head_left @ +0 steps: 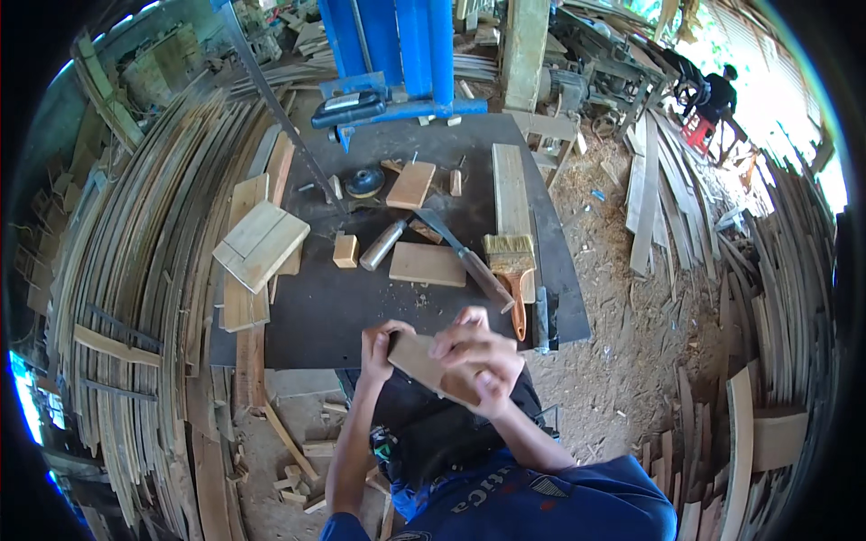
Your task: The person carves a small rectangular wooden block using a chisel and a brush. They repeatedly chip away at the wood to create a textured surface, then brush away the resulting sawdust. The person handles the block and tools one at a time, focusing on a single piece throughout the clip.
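A flat wooden block is held tilted above the near table edge, in front of my body. My left hand is closed around its left end, thumb on the near side. My right hand curls over its right part, fingers across the upper face and thumb by the near edge; the fingers are a little blurred. Beyond my hands on the dark table lie another flat wooden block, a wooden-handled blade tool, a tool with a pale round handle and a wide paintbrush.
A small wooden cube, another block and a round black tool lie farther back. Boards overhang the table's left side. A blue metal frame stands behind. Stacked planks line both sides; a person sits far right.
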`<state>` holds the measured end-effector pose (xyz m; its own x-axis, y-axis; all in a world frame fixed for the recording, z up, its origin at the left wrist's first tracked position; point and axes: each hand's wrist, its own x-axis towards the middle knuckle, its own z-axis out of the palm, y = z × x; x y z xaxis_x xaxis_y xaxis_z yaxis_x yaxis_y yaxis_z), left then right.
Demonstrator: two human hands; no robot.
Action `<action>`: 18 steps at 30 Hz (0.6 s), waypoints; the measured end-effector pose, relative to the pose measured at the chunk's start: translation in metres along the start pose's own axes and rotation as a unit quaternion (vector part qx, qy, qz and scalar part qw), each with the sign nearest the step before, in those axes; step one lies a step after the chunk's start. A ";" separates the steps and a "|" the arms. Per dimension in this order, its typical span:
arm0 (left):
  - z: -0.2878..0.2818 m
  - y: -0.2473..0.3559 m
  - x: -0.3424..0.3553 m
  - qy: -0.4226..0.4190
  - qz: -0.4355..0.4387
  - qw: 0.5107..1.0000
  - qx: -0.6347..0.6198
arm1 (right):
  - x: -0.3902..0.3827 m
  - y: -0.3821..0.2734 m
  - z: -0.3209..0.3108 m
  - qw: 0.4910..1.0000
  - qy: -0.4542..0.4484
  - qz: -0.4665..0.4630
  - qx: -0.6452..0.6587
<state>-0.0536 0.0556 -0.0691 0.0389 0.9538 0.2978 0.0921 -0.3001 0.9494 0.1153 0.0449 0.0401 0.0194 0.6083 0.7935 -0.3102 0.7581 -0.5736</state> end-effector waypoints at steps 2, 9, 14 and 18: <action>0.004 0.017 0.007 0.012 0.038 0.999 0.028 | 0.002 -0.004 0.006 1.000 -0.017 -0.016 -0.003; 0.012 0.047 0.019 -0.015 0.064 0.993 0.097 | 0.000 0.001 0.004 1.000 0.026 -0.013 -0.002; 0.006 0.012 0.012 0.026 0.012 0.999 -0.025 | -0.002 0.008 0.005 0.999 0.013 -0.030 0.002; 0.028 0.071 0.017 -0.022 0.168 0.985 0.038 | -0.009 0.002 0.001 0.999 0.031 -0.018 0.005</action>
<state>-0.0188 0.0504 0.0006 0.1234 0.7992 0.5882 0.1407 -0.6009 0.7869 0.1133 0.0407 0.0325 0.0891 0.5941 0.7994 -0.3170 0.7778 -0.5427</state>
